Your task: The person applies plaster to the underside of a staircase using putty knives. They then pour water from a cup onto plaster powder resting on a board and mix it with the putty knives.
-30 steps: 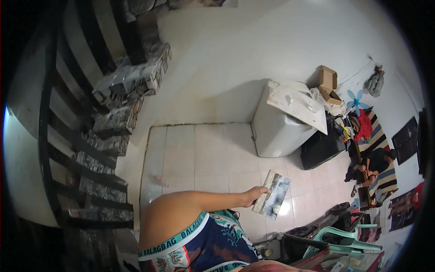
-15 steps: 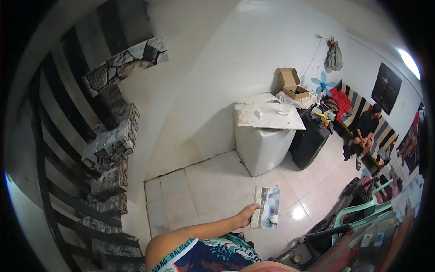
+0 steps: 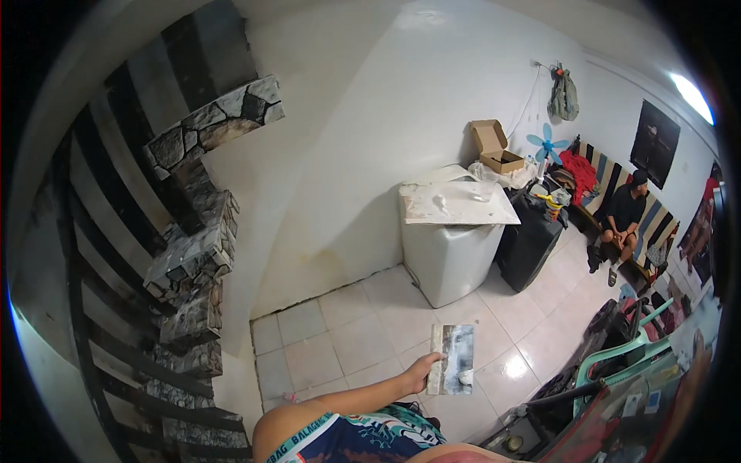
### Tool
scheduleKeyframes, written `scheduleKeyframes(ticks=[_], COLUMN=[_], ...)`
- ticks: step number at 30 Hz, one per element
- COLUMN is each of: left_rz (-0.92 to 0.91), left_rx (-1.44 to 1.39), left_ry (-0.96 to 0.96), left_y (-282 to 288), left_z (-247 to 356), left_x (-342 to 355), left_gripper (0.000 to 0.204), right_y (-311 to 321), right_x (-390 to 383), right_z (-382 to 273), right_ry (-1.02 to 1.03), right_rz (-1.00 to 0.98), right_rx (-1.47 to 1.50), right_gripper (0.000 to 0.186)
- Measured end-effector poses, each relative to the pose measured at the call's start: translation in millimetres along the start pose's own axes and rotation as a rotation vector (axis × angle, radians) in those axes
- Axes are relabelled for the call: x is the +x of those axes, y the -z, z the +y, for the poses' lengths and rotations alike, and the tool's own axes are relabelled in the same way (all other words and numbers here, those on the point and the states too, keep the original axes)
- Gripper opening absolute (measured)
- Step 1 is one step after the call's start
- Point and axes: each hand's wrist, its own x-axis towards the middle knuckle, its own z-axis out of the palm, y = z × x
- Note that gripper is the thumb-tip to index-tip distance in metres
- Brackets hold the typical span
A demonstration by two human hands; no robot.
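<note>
My left hand point(image 3: 421, 372) is closed round the pale strip along one edge of a wide putty spreader point(image 3: 455, 359). Its grey, smeared blade carries a whitish lump near the lower corner, and it hangs above the tiled floor. Toward the right rim a forearm rises to what looks like my right hand point(image 3: 699, 349), dim and small. That hand is against a pale bluish flat surface point(image 3: 692, 324); whether its fingers grip anything cannot be made out.
A white appliance point(image 3: 451, 262) stands by the wall, topped by a smeared board point(image 3: 461, 202). Beside it are a black suitcase point(image 3: 528, 243) and an open carton point(image 3: 502, 160). Stone-patterned stairs point(image 3: 193, 247) rise on the left. A person point(image 3: 624, 216) sits on a striped bench; a green chair point(image 3: 617, 363) is nearer.
The view has shifted slightly, so the stairs and floor sit a little lower in the picture. My left hand keeps its grip on the putty spreader.
</note>
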Motion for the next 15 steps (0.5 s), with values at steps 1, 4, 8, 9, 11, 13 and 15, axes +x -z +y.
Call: scheduleKeyframes(ticks=[1,4,8,9,11,13,15], left_rz=[-0.002,0.0,0.032,0.025,0.025,0.017,-0.017], left_rx=[0.001,-0.021,-0.017,-0.004,0.0,0.019,0.033], left_ry=[0.002,0.017,0.007,0.007,0.016,0.049,0.077], left_y=[-0.4,-3.6,-1.0,-1.4,3.4,8.0,14.1], left_z=[0.0,-1.0,-0.8,-1.0,-2.8,-4.7,-5.7], left_x=[-0.3,-2.0,-11.0,-11.0,-8.9,-3.0,2.2], left_gripper=[0.039,0.04,0.042,0.043,0.042,0.04,0.039], right_y=[1.1,11.3,-3.2,-6.4,-7.5,5.9,20.4], right_x=[2.2,19.0,-0.9,-10.6,-11.6,-7.4,1.6], right_z=[3.1,27.7,7.3,-10.0,-13.4,-4.9,11.7], right_ry=[0.0,0.042,0.086,0.106,0.185,0.311,0.444], right_rz=[0.003,0.065,-0.008,-0.092,-0.144,-0.153,-0.151], right_rx=[-0.002,0.027,0.034,0.007,-0.097,-0.261,-0.467], right_gripper=[0.027,0.028,0.03,0.031,0.03,0.029,0.029])
